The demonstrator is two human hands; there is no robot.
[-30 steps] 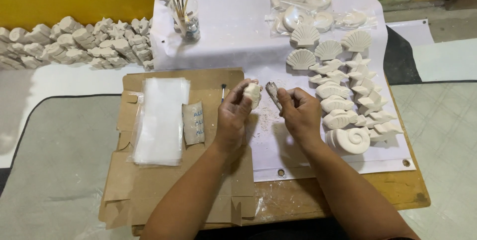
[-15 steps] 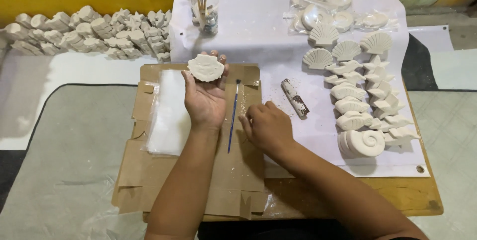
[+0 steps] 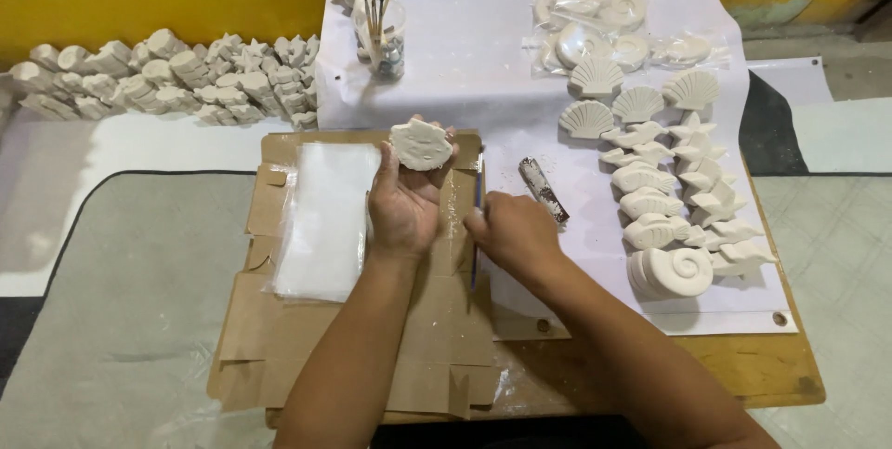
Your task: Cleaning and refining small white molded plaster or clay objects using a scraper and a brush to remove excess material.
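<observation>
A white shell-shaped plaster cast point(image 3: 420, 144) is cupped in the left hand point(image 3: 406, 200) over flattened brown cardboard point(image 3: 279, 337). A thin blue-handled brush point(image 3: 477, 217) is pinched by the right hand point(image 3: 513, 233); a white paper sheet point(image 3: 483, 59) lies beyond both grips.

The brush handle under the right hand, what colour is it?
Blue; the brush handle shows in the head view, by the right hand.

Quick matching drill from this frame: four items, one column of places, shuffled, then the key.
Items:
1. plaster piece
2. thin brush
3. glass jar
4. spiral shell cast

Places:
A. under the right hand, on the flattened cardboard
B. far side, brushes standing in it
C. on the left hand fingertips
D. right side, near end of the casts

Pairs: 1-C, 2-A, 3-B, 4-D
</observation>
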